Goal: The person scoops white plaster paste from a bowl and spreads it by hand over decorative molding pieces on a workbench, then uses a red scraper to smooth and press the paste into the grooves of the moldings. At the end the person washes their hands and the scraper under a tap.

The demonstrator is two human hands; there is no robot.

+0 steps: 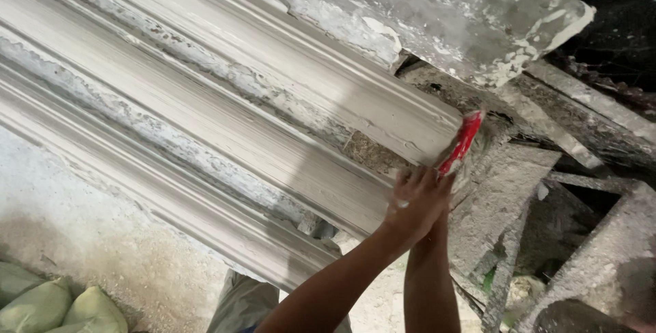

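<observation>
I see both hands bunched together at the near end of the long plaster moulding (225,128). The left hand (413,203) lies on top, fingers curled; the right hand (443,186) sits just behind it and is mostly hidden. A red-handled tool (463,141) sticks up out of the grip, tilted, its upper end touching the cut end of the moulding. I take the grip to be closed around that handle, though I cannot tell which hand does the clamping. Away from the grip, the moulding runs in ridged grey strips. Just beyond the tool a chipped plaster slab (478,18) overhangs. Below the grip lie rough concrete pieces (506,189), and well away from it sit green sacks (48,305) on the floor (82,237).
</observation>
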